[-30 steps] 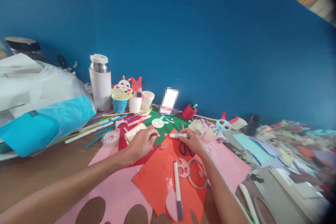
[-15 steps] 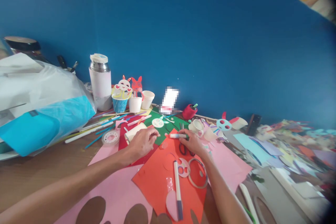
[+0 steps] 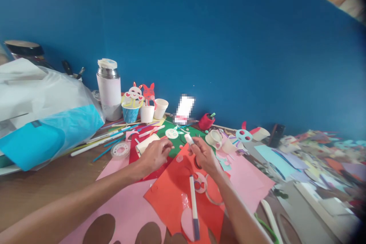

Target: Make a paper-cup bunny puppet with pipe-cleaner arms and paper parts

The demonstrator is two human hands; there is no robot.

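My right hand (image 3: pixel 205 155) is closed around a small white tube (image 3: pixel 188 139), its white end pointing up and left above the orange paper (image 3: pixel 168 183). Closed fingers of my left hand (image 3: pixel 156 154) pinch something small and pale at the tips, too small to make out. Beside that hand lies a white paper cup (image 3: pixel 147 144) on its side on red paper. A round white bunny face (image 3: pixel 172 133) rests on green paper beyond both hands. Below them, a white marker (image 3: pixel 193 202) with a dark end lies on the orange paper, beside a round cutout face (image 3: pixel 200 182) and a ring.
A thermos (image 3: pixel 109 89), decorated cups (image 3: pixel 130 112) and a bright phone (image 3: pixel 184 109) stand along the blue wall. A plastic bag (image 3: pixel 51 110) fills the left. A tape roll (image 3: pixel 120 150) lies near pencils. Paper scraps (image 3: pixel 314 160) cover the right.
My right hand has lifted the white tube from over the orange paper, moving slightly left and tilting it up. My left hand has stayed in place.
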